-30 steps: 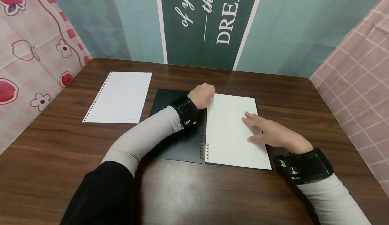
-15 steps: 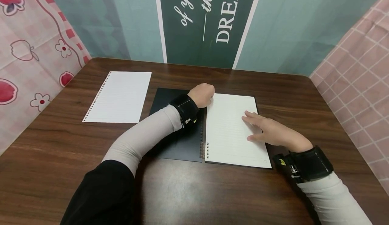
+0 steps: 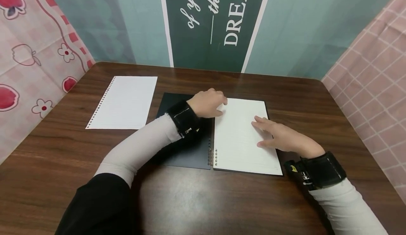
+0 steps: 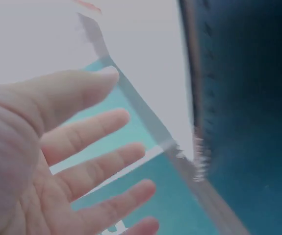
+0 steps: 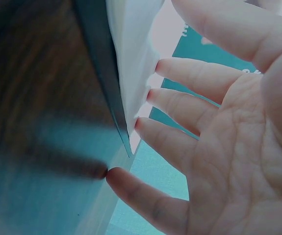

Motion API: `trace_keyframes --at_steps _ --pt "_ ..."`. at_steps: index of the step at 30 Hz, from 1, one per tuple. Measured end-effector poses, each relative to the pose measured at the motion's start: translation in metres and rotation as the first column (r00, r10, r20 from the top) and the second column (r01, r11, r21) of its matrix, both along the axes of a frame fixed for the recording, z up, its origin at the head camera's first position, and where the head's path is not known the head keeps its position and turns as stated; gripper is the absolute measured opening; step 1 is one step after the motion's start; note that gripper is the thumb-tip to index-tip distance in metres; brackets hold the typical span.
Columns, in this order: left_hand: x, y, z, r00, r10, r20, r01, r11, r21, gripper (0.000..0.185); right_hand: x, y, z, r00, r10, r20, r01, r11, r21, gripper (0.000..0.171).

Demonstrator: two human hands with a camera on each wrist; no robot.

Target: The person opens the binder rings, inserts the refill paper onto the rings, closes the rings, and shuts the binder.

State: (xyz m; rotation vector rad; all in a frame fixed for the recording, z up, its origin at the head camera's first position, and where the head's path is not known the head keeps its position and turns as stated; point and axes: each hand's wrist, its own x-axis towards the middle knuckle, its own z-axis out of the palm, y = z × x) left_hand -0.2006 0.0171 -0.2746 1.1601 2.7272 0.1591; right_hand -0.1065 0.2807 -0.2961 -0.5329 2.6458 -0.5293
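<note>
Now your left hand (image 3: 207, 103) is at the far end of the notebook (image 3: 219, 132), over the ring spine, and its fingertips reach onto the top left corner of the lined page (image 3: 242, 136). In the left wrist view the fingers (image 4: 94, 132) are straight and spread apart, so this grip is wide and holds nothing; the white page edge and the dark cover are just past the fingertips there.

Your right hand (image 3: 282, 138) lies flat on the right part of the same lined page, with the fingers pointing to the left and away from you. In the right wrist view the fingers (image 5: 190, 78) are also stretched and apart, and their tips meet the edge of the white sheets above the dark cover. This grip is wide too, it only rests on the paper and pinches nothing.

The notebook lies open on the counter (image 3: 285, 90), under and between both hands. Its black cover (image 3: 187, 154) is folded out to the left, below your left wrist, and the block of white lined sheets sits in the right half, held by the rings (image 3: 212, 155) near the side close to you.

Further left of your left hand, well apart from the notebook, one loose sheet (image 3: 123, 102) with punched holes along its left edge lies flat on the counter. Beyond both hands stands a green banner (image 3: 219, 23) with white letters.
</note>
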Motion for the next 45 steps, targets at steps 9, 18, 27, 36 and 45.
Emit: trace_keyframes --at_steps 9,18,27,36,45 --pt "0.057 -0.024 0.005 0.954 -0.299 0.03 0.296 0.951 0.084 0.027 -0.001 -0.003 0.004 1.0 0.001 -0.006 -0.001 1.0 0.014 0.077" --pt "0.09 -0.028 0.003 0.879 -0.473 -0.065 0.472 0.881 -0.021 0.018 0.001 -0.003 0.001 1.0 -0.012 0.016 0.012 1.0 0.007 0.077" --pt "0.095 -0.029 -0.007 0.877 -0.48 -0.034 0.479 0.877 -0.036 0.012 0.001 -0.003 0.001 1.0 -0.008 -0.005 0.008 1.0 0.004 0.077" --pt "0.097 -0.028 -0.017 0.859 -0.502 -0.098 0.502 0.864 -0.025 0.009 -0.001 0.0 -0.001 1.0 0.011 -0.02 -0.011 1.0 0.007 0.074" --pt "0.098 -0.027 -0.022 0.874 -0.477 -0.091 0.479 0.878 0.011 0.009 -0.003 0.001 -0.003 1.0 0.002 -0.007 -0.002 1.0 0.027 0.075"
